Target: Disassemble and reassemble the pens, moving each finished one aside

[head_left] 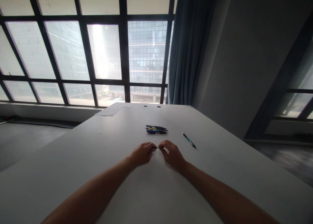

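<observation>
Our left hand (143,153) grasps a pen (154,147), and our right hand (172,154) pinches its thin 3 o'clock end; we cannot tell whether it is in one piece. We seem to be working its tip, which calls for a steady left hold. On the table (117,191), a pile (156,129) of pens lies at 12 o'clock, a green pen (189,140) near 3.

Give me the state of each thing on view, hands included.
Left hand: closed on what looks like a pen
Right hand: at that pen's end, grip unclear
Pens: lying bunched side by side
Green pen: lying alone, aslant
Papers: lying flat
Blue curtain: hanging in folds
</observation>
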A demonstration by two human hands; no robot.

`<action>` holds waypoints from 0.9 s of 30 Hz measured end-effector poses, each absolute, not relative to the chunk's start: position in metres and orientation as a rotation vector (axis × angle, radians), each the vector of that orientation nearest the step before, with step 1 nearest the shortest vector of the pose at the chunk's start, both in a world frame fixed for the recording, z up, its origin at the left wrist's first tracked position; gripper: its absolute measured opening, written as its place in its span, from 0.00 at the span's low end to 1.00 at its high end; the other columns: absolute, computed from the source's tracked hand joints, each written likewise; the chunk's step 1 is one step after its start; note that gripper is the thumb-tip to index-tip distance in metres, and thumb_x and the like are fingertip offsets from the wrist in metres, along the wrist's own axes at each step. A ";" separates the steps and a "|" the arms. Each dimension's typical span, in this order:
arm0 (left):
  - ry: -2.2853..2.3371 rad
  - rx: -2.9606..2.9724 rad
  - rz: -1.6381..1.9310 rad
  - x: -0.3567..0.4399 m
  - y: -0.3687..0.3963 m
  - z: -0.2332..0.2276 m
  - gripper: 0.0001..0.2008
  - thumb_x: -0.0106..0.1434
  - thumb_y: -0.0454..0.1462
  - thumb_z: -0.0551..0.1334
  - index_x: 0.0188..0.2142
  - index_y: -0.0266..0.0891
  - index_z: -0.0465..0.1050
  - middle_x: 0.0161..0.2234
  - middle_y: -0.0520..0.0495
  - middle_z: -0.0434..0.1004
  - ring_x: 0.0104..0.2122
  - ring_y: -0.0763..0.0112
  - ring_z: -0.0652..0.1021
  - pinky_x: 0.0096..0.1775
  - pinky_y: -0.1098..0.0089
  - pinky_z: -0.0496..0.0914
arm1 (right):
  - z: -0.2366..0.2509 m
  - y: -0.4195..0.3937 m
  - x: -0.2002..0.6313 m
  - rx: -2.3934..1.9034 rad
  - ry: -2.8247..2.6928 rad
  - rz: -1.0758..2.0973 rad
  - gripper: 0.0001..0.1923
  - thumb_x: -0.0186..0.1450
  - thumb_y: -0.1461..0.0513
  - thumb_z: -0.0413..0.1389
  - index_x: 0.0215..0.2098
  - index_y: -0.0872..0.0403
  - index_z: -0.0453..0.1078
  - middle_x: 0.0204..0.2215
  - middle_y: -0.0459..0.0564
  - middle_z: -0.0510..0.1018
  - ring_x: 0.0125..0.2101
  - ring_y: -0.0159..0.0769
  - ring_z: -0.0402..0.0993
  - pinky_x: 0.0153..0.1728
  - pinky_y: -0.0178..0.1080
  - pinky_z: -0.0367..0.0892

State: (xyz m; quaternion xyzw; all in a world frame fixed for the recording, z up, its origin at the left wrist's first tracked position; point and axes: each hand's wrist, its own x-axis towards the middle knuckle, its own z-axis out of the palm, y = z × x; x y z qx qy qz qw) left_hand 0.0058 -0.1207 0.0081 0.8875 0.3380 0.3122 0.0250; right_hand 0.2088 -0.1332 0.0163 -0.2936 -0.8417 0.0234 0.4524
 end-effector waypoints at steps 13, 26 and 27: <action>1.092 2.733 0.954 0.006 -0.119 0.006 0.09 0.64 0.33 0.53 0.41 0.37 0.71 0.36 0.42 0.77 0.35 0.65 0.77 0.38 0.67 0.71 | 0.015 -0.132 0.208 -0.798 -2.111 -0.038 0.06 0.63 0.69 0.51 0.35 0.53 0.66 0.31 0.50 0.73 0.32 0.37 0.68 0.35 0.39 0.66; 1.065 2.776 0.939 0.005 -0.118 0.006 0.09 0.63 0.32 0.54 0.40 0.37 0.71 0.36 0.43 0.77 0.34 0.66 0.77 0.37 0.68 0.71 | 0.017 -0.134 0.207 -0.788 -2.152 -0.008 0.05 0.64 0.69 0.51 0.35 0.54 0.66 0.31 0.50 0.74 0.33 0.37 0.69 0.35 0.39 0.65; 1.063 2.778 0.941 0.004 -0.118 0.006 0.09 0.63 0.32 0.54 0.40 0.37 0.71 0.35 0.44 0.77 0.34 0.66 0.77 0.37 0.69 0.71 | 0.017 -0.134 0.207 -0.771 -2.152 0.004 0.05 0.64 0.69 0.51 0.35 0.54 0.66 0.31 0.50 0.74 0.33 0.37 0.69 0.35 0.39 0.65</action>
